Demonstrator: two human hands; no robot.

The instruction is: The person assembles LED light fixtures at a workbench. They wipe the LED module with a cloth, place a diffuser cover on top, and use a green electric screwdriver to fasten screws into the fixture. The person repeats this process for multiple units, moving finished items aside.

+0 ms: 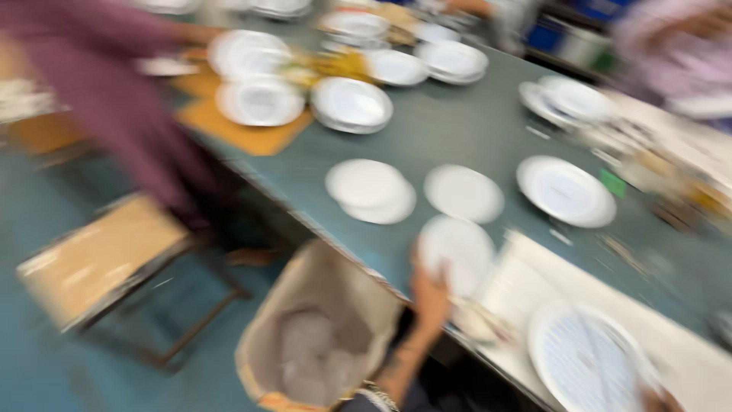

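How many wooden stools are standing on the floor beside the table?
1: a stool with a pale wooden seat, left of the table and beside an open sack. Blur and the frame edge may hide others.

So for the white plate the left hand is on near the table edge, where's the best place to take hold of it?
Probably the near rim. The white plate lies flat close to the table edge, and the left hand already meets that rim from the person's side. Other plates lie beyond it and a white board to its right, so the near edge looks the freest approach. Motion blur hides the exact finger placement.
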